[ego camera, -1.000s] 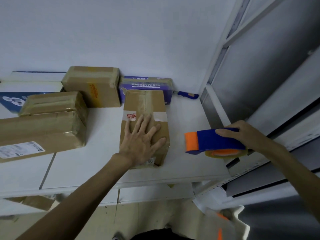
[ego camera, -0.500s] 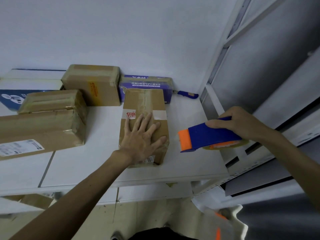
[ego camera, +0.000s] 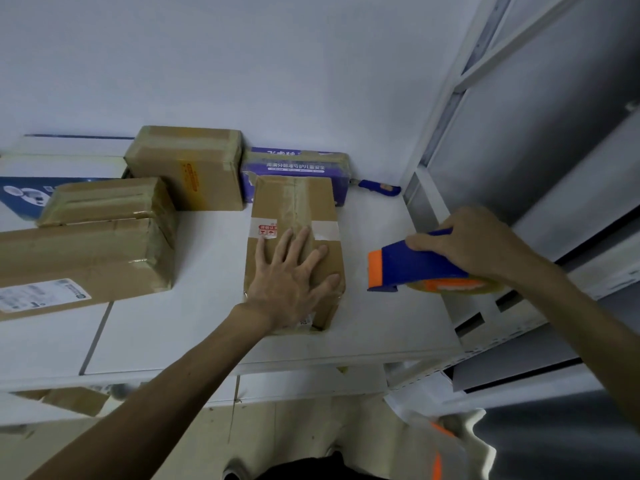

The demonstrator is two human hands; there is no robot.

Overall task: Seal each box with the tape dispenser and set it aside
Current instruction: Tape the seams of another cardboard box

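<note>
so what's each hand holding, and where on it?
Right hand grips the tape dispenser by the rear of its blue body, above the roll. Left hand holds nothing: it lies flat, fingers spread, on the cardboard box.

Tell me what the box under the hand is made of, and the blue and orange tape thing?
The box looks like matte brown cardboard, with shinier tape strips along its top seam. The tape dispenser seems smooth hard plastic, blue with an orange front; its roll looks like glossy tan tape.

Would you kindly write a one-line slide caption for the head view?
The left hand presses flat on a cardboard box while the right hand grips a blue-and-orange tape dispenser beside it.
</note>
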